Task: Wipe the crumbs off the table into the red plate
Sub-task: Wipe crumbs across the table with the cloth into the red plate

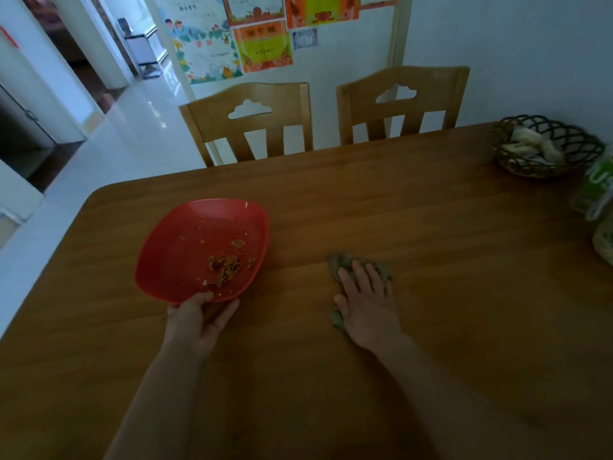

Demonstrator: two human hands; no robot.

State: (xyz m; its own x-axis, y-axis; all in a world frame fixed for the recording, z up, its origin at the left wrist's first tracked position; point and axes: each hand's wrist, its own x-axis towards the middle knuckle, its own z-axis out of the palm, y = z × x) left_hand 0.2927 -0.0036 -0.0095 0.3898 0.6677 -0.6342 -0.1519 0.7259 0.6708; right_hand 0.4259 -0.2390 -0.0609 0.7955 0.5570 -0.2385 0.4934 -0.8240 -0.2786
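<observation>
Left hand (199, 315) grips red plate (185, 237); right hand (366, 302) presses cloth (341, 263).

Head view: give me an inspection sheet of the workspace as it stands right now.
Surface: wooden table, no loose crumbs made out on it.
Job's things: red plate near the left corner, crumbs piled inside; grey-green cloth lies right of it.
Clutter: woven basket with pale contents at the far right; green-and-white packet at the right edge.
Hands: left hand grips the plate's near rim; right hand presses flat on the cloth.
Cables: nothing seen.
Surroundings: two wooden chairs across the table, posters on the wall, hallway at left.
</observation>
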